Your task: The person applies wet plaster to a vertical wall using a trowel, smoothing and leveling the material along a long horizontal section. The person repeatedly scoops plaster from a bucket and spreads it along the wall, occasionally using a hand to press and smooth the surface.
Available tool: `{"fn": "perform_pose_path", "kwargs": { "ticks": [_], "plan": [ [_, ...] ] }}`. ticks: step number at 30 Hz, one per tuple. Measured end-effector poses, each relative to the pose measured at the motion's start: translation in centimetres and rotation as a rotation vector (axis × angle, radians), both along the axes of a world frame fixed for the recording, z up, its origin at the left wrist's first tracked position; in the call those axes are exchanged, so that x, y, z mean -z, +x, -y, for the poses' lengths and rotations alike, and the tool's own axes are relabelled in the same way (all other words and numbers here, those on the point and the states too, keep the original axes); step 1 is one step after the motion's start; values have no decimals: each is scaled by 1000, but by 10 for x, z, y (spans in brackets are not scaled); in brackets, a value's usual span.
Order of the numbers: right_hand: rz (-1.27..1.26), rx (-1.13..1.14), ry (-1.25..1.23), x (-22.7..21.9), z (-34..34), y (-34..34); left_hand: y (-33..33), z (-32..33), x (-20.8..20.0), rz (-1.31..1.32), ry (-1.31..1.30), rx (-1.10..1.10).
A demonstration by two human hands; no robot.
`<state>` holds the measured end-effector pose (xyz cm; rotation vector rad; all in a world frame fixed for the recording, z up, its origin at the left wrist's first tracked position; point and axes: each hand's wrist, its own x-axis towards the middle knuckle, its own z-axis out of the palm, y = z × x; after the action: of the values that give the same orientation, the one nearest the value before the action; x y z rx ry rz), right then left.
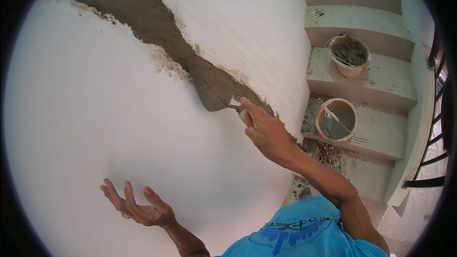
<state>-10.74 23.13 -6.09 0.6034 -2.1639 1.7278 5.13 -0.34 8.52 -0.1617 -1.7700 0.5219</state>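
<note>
My right hand (pixel 269 131) is closed round the wooden handle of a trowel (pixel 212 93). Its blade lies against a band of wet grey mortar (pixel 143 16) that runs slantwise across the white wall (pixel 109 114), from the upper left down toward the stairs. The blade is smeared with mortar, so its outline partly blends with the band. My left hand (pixel 143 207) is held up before the lower part of the wall, fingers spread and holding nothing. There is a ring on one of its fingers.
Stairs (pixel 354 71) climb along the right. On them stand a bucket of mortar (pixel 347 66) and, lower, a bucket of cloudy water (pixel 333 135) with a pale-handled tool in it. Mortar crumbs (pixel 328 157) litter the steps. A dark metal railing (pixel 431 162) bounds the right side.
</note>
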Motion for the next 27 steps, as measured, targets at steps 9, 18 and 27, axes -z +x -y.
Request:
{"fn": "perform_pose_path", "kwargs": {
  "ticks": [9, 18, 27],
  "plan": [
    [-45, 104, 66, 77, -16, -17, 22, 8, -57, -22, -71, -207],
    [-286, 291, 170, 1, -83, -98, 5, -1, -99, 83, -110, -274],
    [-645, 270, 263, -80, -91, -181, -6, 16, -101, 85, -151, -373]
  ]
}}
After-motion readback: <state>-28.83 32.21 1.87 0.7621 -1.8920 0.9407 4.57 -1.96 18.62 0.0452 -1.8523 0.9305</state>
